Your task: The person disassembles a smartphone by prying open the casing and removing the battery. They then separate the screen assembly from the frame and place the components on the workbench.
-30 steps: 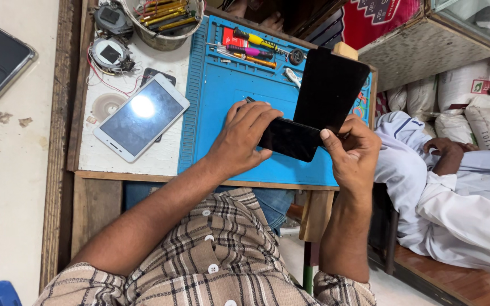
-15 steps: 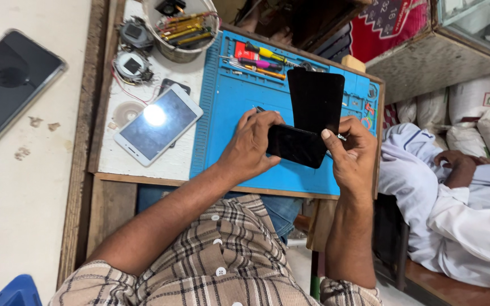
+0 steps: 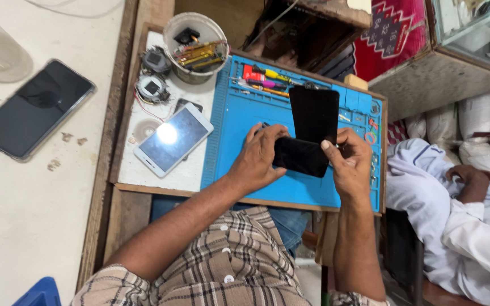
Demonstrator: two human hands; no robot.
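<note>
My left hand (image 3: 258,157) and my right hand (image 3: 349,160) both grip a black phone (image 3: 300,157) held sideways over a blue work mat (image 3: 238,122). A black screen panel (image 3: 314,114) stands up from the phone's far edge, open like a flap. My left fingers wrap the phone's left end. The thumb of my right hand presses on the phone's right end, near the base of the panel.
A white phone with a glare spot (image 3: 172,139) lies left of the mat. Coloured screwdrivers (image 3: 263,77) lie along the mat's far edge. A round tub of parts (image 3: 195,39) stands behind. A dark phone in a clear case (image 3: 34,109) lies far left. A seated person in white (image 3: 458,211) is at right.
The view has shifted, so the bench sits lower and further right in the frame. The raised screen panel now stands straighter. Both hands keep their grip on the phone.
</note>
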